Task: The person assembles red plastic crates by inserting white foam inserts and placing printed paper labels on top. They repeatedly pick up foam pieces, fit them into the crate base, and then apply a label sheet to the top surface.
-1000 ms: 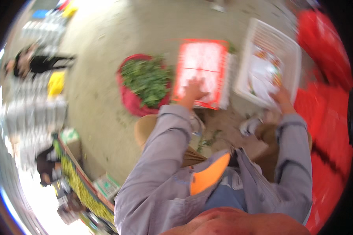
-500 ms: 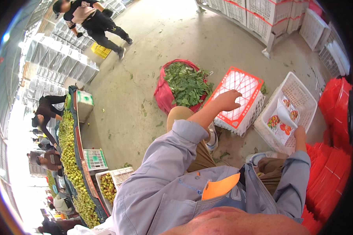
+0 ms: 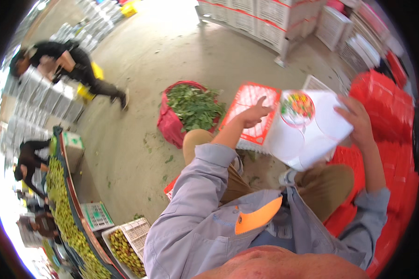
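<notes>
My right hand (image 3: 358, 122) grips the right edge of a white sheet (image 3: 323, 132), raised in front of me. On this sheet are a round, colourful food picture (image 3: 298, 109) and several faint circle outlines. Just left of it, my left hand (image 3: 256, 114) hovers over a crate with a red-edged lid (image 3: 246, 93), index finger stretched out and nothing held. The lid has a white criss-cross pattern. Mostly hidden behind the sheet is a white plastic crate (image 3: 317, 83).
A red sack of leafy greens (image 3: 193, 107) stands left of the lidded crate. Red plastic bundles (image 3: 381, 107) pile up at my right. A long bin of green fruit (image 3: 63, 195) runs along the left. One person (image 3: 70, 65) walks at the far left; stacked crates (image 3: 251, 16) stand at the back.
My right hand has lifted the sheet out of the white crate and brought it beside my left hand. The view has shifted right. The walking person has bent forward.
</notes>
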